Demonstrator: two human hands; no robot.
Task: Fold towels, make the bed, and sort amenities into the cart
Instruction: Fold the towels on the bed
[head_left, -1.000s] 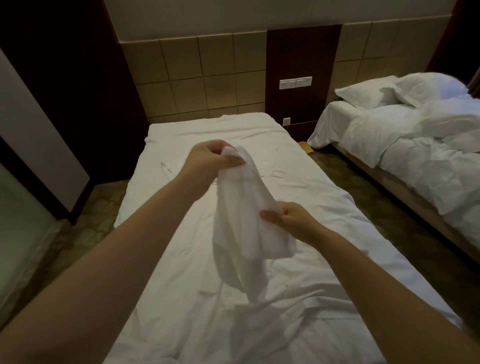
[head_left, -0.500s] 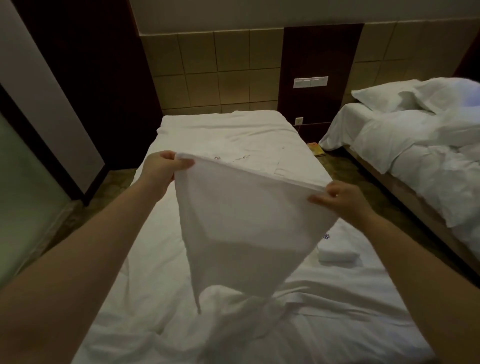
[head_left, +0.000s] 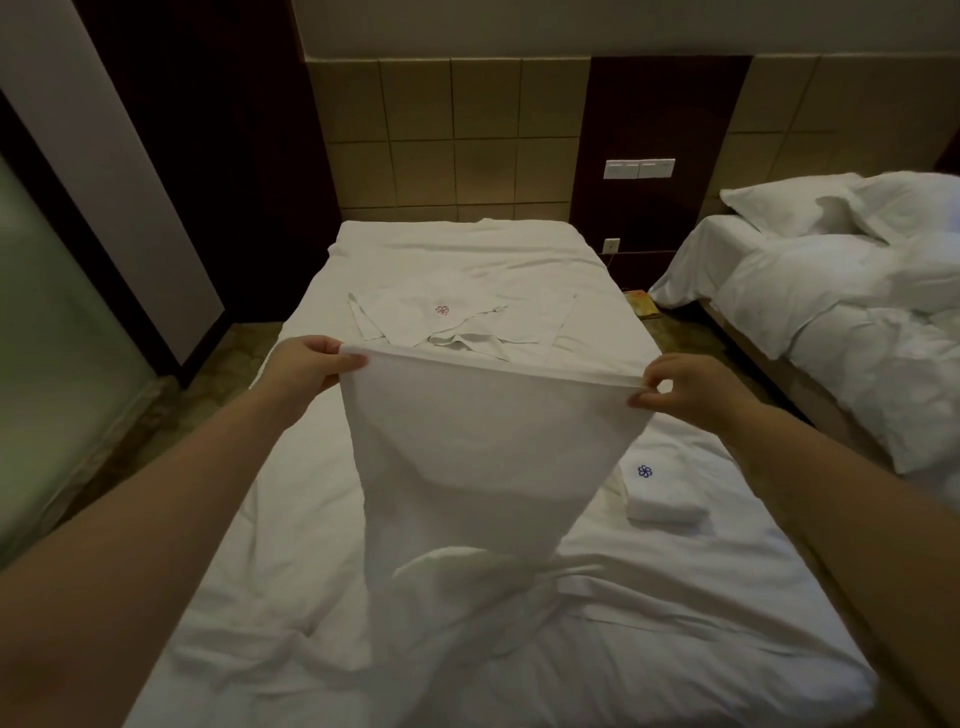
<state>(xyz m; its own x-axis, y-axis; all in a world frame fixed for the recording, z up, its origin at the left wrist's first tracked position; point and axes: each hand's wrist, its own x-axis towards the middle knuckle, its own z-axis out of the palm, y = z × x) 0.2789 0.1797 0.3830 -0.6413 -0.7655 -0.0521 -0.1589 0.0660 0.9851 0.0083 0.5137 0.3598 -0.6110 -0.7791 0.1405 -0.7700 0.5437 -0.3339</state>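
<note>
A white cloth (head_left: 483, 447) hangs stretched in the air above the near bed (head_left: 701, 613). My left hand (head_left: 306, 361) grips its top left corner. My right hand (head_left: 685, 387) pinches the top right corner between thumb and fingers. The cloth's lower end trails onto the rumpled sheet. A folded white towel (head_left: 662, 493) with a blue flower mark lies on the bed to the right of the cloth. Flat white linen (head_left: 457, 317) with a red flower mark is spread further up the bed.
A second bed (head_left: 841, 322) with crumpled white bedding and pillows stands at the right across a narrow floor gap. A yellow item (head_left: 644, 304) lies on the floor between the beds. A tiled headboard wall is ahead, with a dark panel and glass at the left.
From a bunched bundle held between close hands, the cloth has been spread out. My hands have moved apart and now hold its top edge taut and level.
</note>
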